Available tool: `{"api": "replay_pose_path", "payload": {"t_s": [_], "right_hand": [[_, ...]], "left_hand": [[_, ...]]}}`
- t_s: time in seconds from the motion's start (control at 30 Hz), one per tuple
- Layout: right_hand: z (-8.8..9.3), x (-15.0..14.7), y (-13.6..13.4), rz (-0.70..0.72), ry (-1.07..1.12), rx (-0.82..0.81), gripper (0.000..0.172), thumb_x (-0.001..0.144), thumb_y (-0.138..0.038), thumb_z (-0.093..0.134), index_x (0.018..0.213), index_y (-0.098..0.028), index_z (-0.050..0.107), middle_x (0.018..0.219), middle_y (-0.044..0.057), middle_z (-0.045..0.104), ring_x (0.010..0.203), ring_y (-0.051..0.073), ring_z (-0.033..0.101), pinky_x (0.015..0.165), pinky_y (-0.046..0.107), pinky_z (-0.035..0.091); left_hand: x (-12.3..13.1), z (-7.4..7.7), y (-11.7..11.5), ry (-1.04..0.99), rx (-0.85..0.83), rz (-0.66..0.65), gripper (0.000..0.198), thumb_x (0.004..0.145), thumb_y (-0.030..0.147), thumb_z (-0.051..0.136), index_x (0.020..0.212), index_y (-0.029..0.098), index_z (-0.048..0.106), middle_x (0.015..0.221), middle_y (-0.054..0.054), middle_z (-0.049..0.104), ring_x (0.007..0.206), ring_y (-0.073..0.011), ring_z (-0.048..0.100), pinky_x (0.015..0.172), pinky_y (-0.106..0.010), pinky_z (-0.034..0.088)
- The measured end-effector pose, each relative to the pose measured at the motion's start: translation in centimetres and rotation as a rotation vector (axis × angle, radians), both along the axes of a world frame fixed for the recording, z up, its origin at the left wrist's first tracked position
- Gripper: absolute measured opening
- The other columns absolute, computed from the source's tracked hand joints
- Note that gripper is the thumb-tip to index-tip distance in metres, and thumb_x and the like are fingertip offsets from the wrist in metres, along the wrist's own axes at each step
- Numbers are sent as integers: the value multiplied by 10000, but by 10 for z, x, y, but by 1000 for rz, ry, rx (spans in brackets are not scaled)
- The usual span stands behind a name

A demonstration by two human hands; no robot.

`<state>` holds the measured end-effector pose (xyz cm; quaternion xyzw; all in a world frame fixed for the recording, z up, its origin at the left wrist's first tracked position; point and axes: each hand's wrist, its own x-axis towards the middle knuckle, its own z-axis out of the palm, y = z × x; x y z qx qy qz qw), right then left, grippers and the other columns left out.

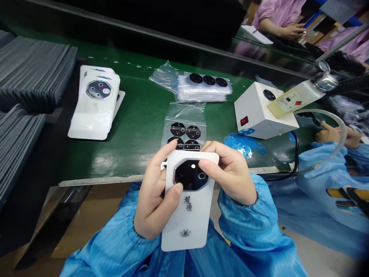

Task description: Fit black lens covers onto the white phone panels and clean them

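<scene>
Both of my hands are up over the front edge of the green bench. They grip a white phone back cover [187, 219] by its upper part. A black octagonal camera lens plate [188, 175] with a silver rim sits in its top. My left hand [155, 190] has its thumb at the lower left corner of the plate. My right hand [229, 173] presses its fingertips on the plate's right side. Just beyond my hands lies a clear plastic sheet of black lens plates [178, 129], partly hidden behind my fingers.
A stack of white covers [92, 111] lies at left, with grey stacked sheets [31, 73] beyond it. Further back are a clear bagged pack [203, 87] and a white box unit [261, 111] with a red switch. A co-worker's hand [331, 132] and blue sleeve are at right.
</scene>
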<state>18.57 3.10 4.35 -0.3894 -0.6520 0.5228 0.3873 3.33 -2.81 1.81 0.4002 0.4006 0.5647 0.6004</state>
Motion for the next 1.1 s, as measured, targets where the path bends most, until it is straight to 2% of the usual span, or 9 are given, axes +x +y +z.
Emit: {"api": "replay_pose_path", "payload": {"t_s": [0.13, 0.23, 0.37, 0.47, 0.57, 0.67, 0.7, 0.9, 1.1], "right_hand": [[-3, 3, -2, 18, 46, -155, 188, 811, -316, 593, 705, -191, 502, 664, -44, 473, 591, 68, 440, 506, 185, 355], [-5, 4, -5, 51, 14, -202, 132, 791, -289, 596, 739, -189, 526, 670, -38, 477, 593, 76, 447, 516, 193, 377], [-7, 0, -7, 54, 15, -213, 88, 790, -268, 571, 775, -181, 572, 682, -20, 520, 620, 90, 484, 535, 202, 407], [-10, -4, -7, -17, 62, -210, 107, 765, -255, 581, 701, -174, 552, 642, -28, 498, 578, 82, 470, 506, 198, 385], [-11, -8, -9, -96, 131, -238, 99, 741, -242, 574, 678, -176, 537, 625, -32, 484, 552, 83, 466, 482, 202, 375], [-11, -11, -9, -155, 160, -258, 95, 710, -232, 575, 651, -180, 522, 602, -33, 463, 558, 94, 472, 472, 204, 370], [-11, -12, -9, -169, 162, -265, 97, 701, -232, 576, 643, -181, 519, 598, -33, 460, 560, 96, 472, 471, 205, 370], [-15, -16, -8, -90, 197, -320, 113, 749, -283, 573, 764, -172, 579, 673, -11, 541, 580, 91, 489, 466, 197, 373], [-12, -18, -10, -41, 53, -338, 149, 715, -297, 600, 724, -153, 564, 631, -18, 536, 532, 77, 460, 457, 198, 374]], "left_hand": [[-1, -3, 5, -42, 68, 11, 522, 864, 205, 531, 1322, 407, 383, 1033, -3, 674, 545, -100, 631, 491, -201, 514], [-2, -6, 9, -69, 95, 72, 525, 851, 195, 552, 1314, 391, 401, 1389, -46, 449, 586, -89, 649, 474, -203, 525], [-3, -8, 10, -69, 95, 90, 512, 840, 207, 576, 1285, 411, 426, 1444, -21, 371, 559, -67, 631, 439, -197, 520], [-3, -9, 12, -66, 29, 99, 500, 820, 226, 609, 1264, 391, 450, 1340, -23, 492, 537, -78, 622, 452, -209, 540], [-4, -11, 14, -182, -129, -2, 419, 795, 260, 647, 1179, 360, 511, 943, 15, 681, 532, -108, 620, 464, -207, 534], [-5, -11, 16, -180, -275, -136, 138, 766, 324, 682, 857, 221, 666, 678, 14, 663, 519, -98, 586, 445, -165, 474], [-5, -11, 16, -165, -309, -157, 158, 760, 343, 686, 761, 186, 672, 635, 4, 652, 504, -96, 571, 429, -161, 451], [-7, -10, 16, -181, -366, -107, 204, 716, 359, 697, 711, 160, 650, 561, -6, 632, 461, -119, 554, 398, -195, 420], [-6, -10, 15, -143, -348, -79, 190, 734, 357, 667, 716, 171, 634, 561, 9, 599, 463, -107, 525, 402, -196, 405]]}}
